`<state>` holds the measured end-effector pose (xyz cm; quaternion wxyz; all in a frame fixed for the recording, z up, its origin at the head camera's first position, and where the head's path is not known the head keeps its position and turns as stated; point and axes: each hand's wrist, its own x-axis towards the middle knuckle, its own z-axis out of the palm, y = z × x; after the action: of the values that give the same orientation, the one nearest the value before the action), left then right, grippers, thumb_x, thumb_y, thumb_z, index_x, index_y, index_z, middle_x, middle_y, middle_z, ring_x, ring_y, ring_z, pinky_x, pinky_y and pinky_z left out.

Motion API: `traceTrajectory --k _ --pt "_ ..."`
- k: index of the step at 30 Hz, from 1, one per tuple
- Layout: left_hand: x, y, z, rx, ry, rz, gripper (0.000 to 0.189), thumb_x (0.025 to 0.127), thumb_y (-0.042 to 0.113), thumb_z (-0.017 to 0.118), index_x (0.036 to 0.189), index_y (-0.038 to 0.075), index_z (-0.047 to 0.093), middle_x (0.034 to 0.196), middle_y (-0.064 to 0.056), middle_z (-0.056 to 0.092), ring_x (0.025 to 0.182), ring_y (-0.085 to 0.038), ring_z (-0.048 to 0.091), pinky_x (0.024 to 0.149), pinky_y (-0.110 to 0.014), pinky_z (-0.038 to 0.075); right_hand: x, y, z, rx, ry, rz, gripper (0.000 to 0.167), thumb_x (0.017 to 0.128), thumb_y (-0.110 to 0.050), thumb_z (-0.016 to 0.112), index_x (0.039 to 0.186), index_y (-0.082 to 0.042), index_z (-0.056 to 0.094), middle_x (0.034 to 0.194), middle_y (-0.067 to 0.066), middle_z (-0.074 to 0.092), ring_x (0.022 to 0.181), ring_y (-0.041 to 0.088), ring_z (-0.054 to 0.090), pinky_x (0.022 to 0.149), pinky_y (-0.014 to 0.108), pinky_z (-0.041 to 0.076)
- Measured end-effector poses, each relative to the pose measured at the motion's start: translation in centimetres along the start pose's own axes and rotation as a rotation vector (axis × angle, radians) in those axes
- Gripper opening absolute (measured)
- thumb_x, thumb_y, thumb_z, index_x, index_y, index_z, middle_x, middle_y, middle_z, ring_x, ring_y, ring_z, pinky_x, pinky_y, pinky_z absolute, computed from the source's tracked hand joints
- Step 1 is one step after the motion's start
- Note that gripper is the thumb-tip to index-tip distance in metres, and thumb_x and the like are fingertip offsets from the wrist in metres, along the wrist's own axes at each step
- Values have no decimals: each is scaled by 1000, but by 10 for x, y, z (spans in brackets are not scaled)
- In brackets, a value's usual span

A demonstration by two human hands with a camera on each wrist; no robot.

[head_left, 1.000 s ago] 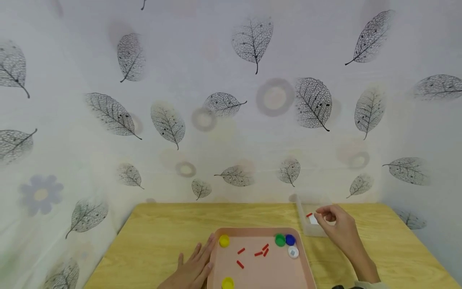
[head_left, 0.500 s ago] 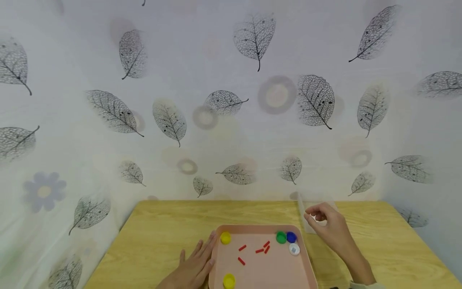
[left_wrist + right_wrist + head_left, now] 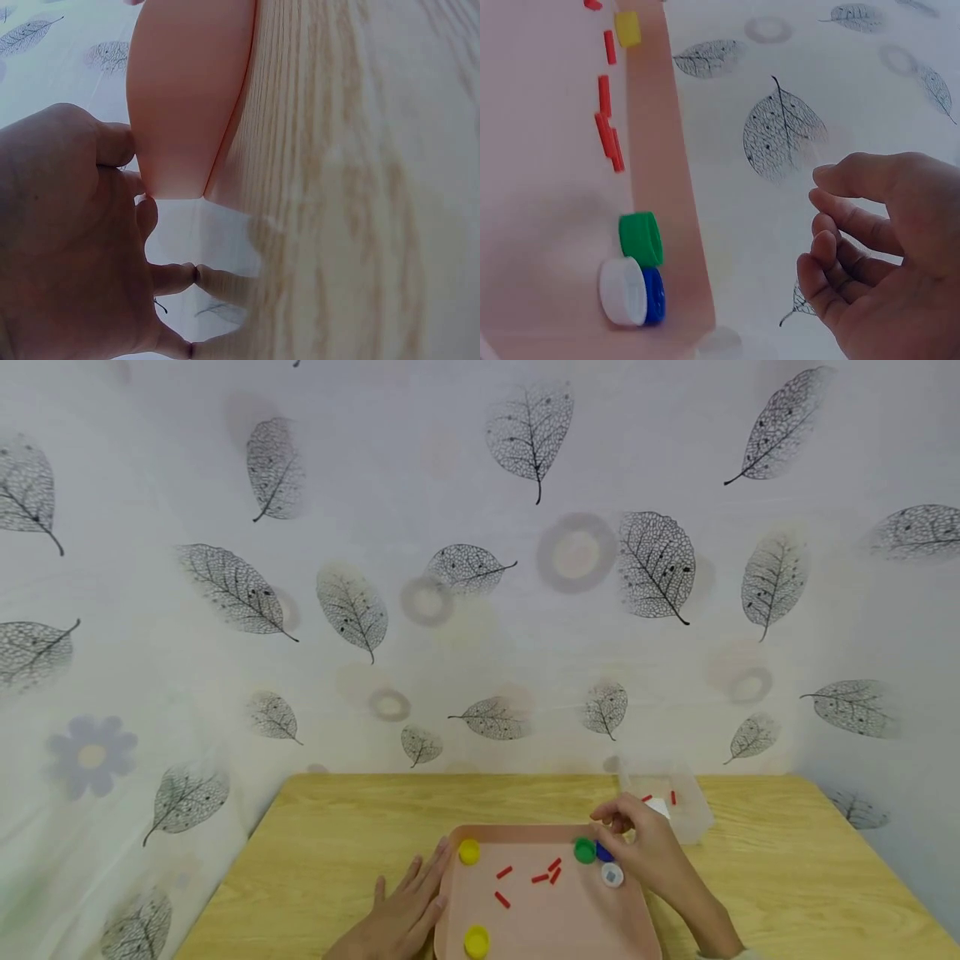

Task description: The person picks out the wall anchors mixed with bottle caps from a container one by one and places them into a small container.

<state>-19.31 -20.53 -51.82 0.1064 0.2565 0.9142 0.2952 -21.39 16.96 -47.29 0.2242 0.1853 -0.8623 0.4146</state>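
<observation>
In the head view, my left hand (image 3: 397,910) rests with straight fingers against the left side of a pink tray (image 3: 562,927). Its fingertips meet the tray wall in the left wrist view. My right hand (image 3: 648,847) hovers over the tray's far right corner, fingers loosely bent, nothing visible between thumb and forefinger. Below it lie a green bottle cap (image 3: 584,851), a blue cap (image 3: 655,295) partly hidden in the head view, and a white cap (image 3: 612,875). Several short red sticks (image 3: 541,878) lie in the tray. Yellow caps (image 3: 468,852) sit along its left side.
A clear plastic box (image 3: 693,818) stands behind the tray at the right, with red sticks (image 3: 673,797) and a white piece (image 3: 658,807) inside. The wooden table (image 3: 360,810) ends at a leaf-patterned backdrop (image 3: 480,635).
My right hand has moved left and nearer, from over the clear box to above the tray's corner. The box's contents show more now. My left hand stays against the tray.
</observation>
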Motion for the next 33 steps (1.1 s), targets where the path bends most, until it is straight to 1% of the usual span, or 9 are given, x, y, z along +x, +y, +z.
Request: traceTrajectory --k 2,6,12,15,19,22,26,30,33 --pt "0 1 -1 1 -1 1 61 113 41 27 167 22 5 172 -5 4 150 -54 16 91 -93 -4 0 -2 5 27 -20 -2 19 84 6 79 92 -10 71 84 -11 60 72 3 56 63 27 54" --pt "0 2 0 24 -3 -5 61 113 42 28 167 24 7 172 -3 7 150 -52 19 92 -93 -1 -4 -1 15 74 -49 0 20 84 5 80 92 -10 70 82 -10 60 69 2 56 58 25 53" --pt "0 3 0 39 -5 -24 60 113 44 27 167 27 8 172 -2 8 150 -50 20 94 -92 -1 -14 4 28 77 -108 -35 14 88 -2 79 92 -11 69 83 -11 60 67 1 52 56 23 49" --pt "-1 3 0 40 1 -22 60 113 43 27 167 26 8 172 -2 8 151 -50 20 95 -92 -1 -17 7 34 92 -143 -37 13 88 0 78 92 -10 70 85 -8 62 69 2 52 58 23 50" --pt "-2 3 -1 44 5 -19 60 113 43 26 167 25 7 172 -2 8 151 -50 19 95 -92 0 -18 11 42 68 -150 -95 19 81 8 77 88 -8 71 82 -5 63 69 5 54 59 23 49" --pt "-2 4 -2 43 4 -21 61 113 43 26 167 24 7 172 -2 8 151 -50 19 95 -92 0 -19 13 47 53 -152 -133 20 79 11 77 86 -7 71 79 -4 62 69 7 55 58 23 50" --pt "-3 5 -3 30 2 -22 61 113 43 26 167 23 7 172 -2 7 151 -50 17 95 -91 -2 -22 15 52 28 -177 -133 18 81 8 78 85 -7 70 80 -4 62 69 6 58 58 22 51" --pt "-3 6 -3 31 6 -18 61 113 43 27 167 22 8 172 -3 8 151 -50 18 95 -91 -2 -24 15 55 -26 -171 -161 21 78 8 80 83 -10 70 79 -6 60 68 6 59 57 20 50" --pt "-3 5 -2 34 12 -12 61 113 42 27 167 21 8 172 -3 8 150 -51 18 95 -92 -2 -24 15 56 -45 -189 -149 22 78 8 80 84 -11 71 80 -7 58 69 5 57 58 19 50"
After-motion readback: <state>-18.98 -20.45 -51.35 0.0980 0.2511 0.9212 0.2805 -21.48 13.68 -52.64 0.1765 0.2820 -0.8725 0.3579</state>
